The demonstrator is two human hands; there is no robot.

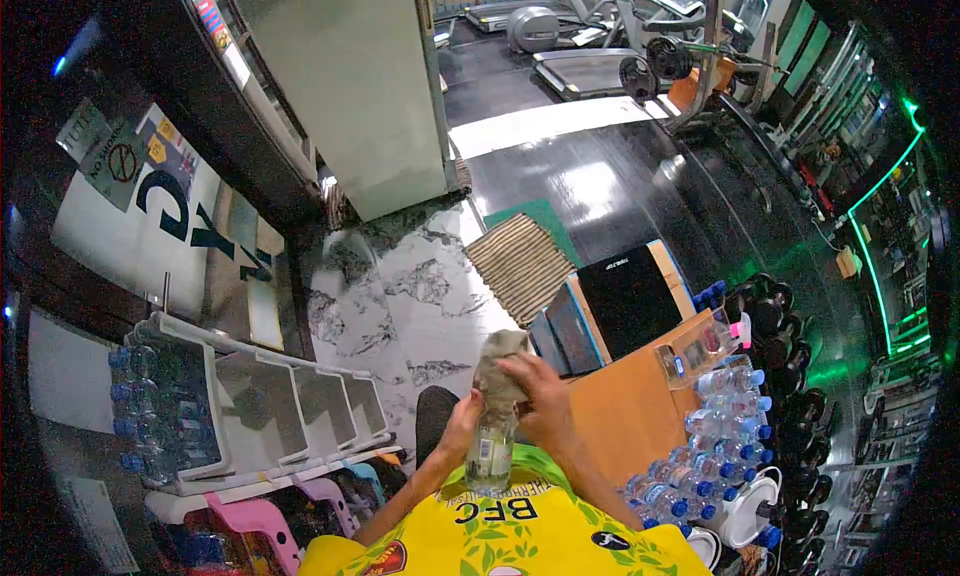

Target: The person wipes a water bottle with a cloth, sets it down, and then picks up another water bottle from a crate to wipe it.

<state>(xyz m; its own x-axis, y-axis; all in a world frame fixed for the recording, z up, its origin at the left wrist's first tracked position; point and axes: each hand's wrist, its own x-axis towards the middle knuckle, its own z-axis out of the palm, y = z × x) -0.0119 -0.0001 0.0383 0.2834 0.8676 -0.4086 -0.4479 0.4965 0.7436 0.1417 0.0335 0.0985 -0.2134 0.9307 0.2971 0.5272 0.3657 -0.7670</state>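
A clear bottle (pixel 490 454) with a pale label and barcode is held close in front of the yellow shirt. Over its far end lies a greyish-beige cloth (pixel 497 351). My left hand (pixel 462 423) is closed around the bottle's left side, where the cloth meets it. From the right, my right hand (pixel 543 388) presses the cloth, its fingers curled over it. The cloth hides that end of the bottle.
At right, an orange-brown tabletop (pixel 625 401) carries several water bottles (pixel 725 416) and a clear box (pixel 690 356). White bins (pixel 255 406) with more bottles stand left. Ahead are a striped mat (pixel 520 266), a door (pixel 350 86) and treadmills (pixel 590 71). Dumbbells (pixel 790 356) line the right.
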